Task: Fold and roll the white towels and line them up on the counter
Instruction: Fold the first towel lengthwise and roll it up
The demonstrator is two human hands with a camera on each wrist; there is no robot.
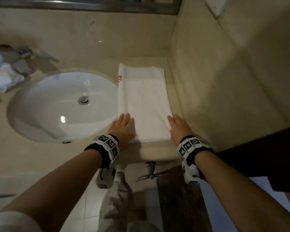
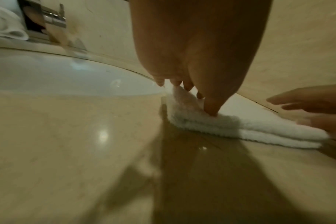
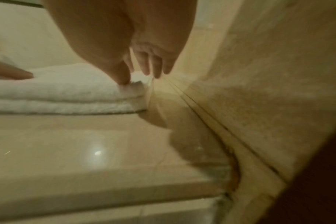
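Your counter (image 1: 40, 164) runs the full width of the scene, and you have used the narrow stretch between the basin and the right-hand wall (image 1: 208, 72) as your work surface, likely because it is flat, dry and boxed in on one side, which helps keep the edges square.

The sink (image 1: 40, 104) is the only container here. It holds nothing that shows except its metal drain plug (image 1: 84, 99); the bowl otherwise looks bare, with a glint of light on the glaze.

The folded towel (image 1: 144, 97) lies lengthwise on that strip, its left edge just beside the sink rim, its long axis pointing away from you. The wrist views show it doubled into stacked layers, so folding seems done and rolling from the near end is probably next.

A loose heap of white towels (image 1: 2, 72) waits at far left by the tap (image 1: 26, 51), well apart from your work.

Your left hand (image 1: 122, 127) lies flat, fingers straight, pressing the near left corner. Your right hand (image 1: 178, 127) is likewise spread at the near right edge, thumb on the cloth; whether its fingers touch towel or counter is hard to tell. Neither hand grips anything.
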